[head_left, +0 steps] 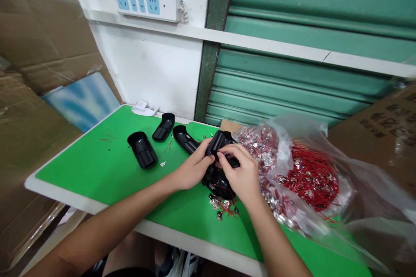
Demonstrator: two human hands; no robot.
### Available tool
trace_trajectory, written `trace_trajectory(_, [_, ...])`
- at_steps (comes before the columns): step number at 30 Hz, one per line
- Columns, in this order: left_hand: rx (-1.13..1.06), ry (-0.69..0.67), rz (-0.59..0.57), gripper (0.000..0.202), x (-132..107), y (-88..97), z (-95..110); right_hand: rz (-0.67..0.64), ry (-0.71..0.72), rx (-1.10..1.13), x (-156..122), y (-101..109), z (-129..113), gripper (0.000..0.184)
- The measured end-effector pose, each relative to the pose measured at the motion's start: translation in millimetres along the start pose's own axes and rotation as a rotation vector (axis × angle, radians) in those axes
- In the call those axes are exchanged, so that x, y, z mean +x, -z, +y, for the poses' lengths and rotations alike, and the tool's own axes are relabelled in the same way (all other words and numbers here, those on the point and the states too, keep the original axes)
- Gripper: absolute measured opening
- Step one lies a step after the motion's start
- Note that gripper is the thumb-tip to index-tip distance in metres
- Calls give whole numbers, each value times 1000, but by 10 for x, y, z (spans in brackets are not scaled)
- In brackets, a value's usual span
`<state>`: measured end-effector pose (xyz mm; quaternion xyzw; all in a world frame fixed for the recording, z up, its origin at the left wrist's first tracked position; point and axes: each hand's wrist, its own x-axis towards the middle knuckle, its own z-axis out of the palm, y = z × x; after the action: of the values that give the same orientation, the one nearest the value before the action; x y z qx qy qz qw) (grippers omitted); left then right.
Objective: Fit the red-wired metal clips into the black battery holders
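Both my hands meet over the middle of the green table (97, 169). My left hand (194, 166) grips a black plastic housing (218, 142) from the left. My right hand (238, 169) pinches its fingers on the same housing from the right. Under my hands lie more black housings (217, 181), and a few small metal contacts with red wires (222, 207) are scattered in front of them. Three other black housings lie open side up to the left: one (142, 149), a second (164, 127) and a third (185, 138).
A clear plastic bag (302, 173) full of red wires with metal contacts lies to the right. Cardboard boxes stand at the left (35, 60) and right (386, 134). A power strip (146, 3) hangs on the white wall. A green roller shutter (308, 30) is behind.
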<state>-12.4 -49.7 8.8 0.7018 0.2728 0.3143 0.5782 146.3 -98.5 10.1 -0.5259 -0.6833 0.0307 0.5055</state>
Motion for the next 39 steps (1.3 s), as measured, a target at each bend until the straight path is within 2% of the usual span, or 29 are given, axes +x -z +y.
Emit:
trace_trajectory(3, [-15,10,-4,58,-4,-4,-7,22,-64,36,-2,-10,12,7])
trace_trajectory(7, [-24,30,0,57,-11,-7,-21,20,-222,102,-8,-23,49,4])
trace_trajectory(12, [-21,52,-1,59,-7,-3,-21,-63,-382,279,-17,-39,59,9])
trace_trajectory(16, [-47,80,8,59,1,0,-22,-87,-446,379,-8,-41,48,11])
trace_trajectory(21, [-47,100,20,58,-3,-3,-15,-75,-595,549,17,-37,55,25])
trace_trajectory(24, [-40,89,19,56,-3,0,-18,-102,-647,624,24,-35,61,28])
trace_trajectory(28, [-46,69,18,54,1,4,-34,-131,-529,551,16,-37,61,20])
trace_trajectory(33, [-23,32,11,54,1,6,-34,-68,-301,242,-8,-29,34,7])
trace_trajectory(39, [18,-9,6,53,0,11,-27,-78,-146,78,-9,4,12,5])
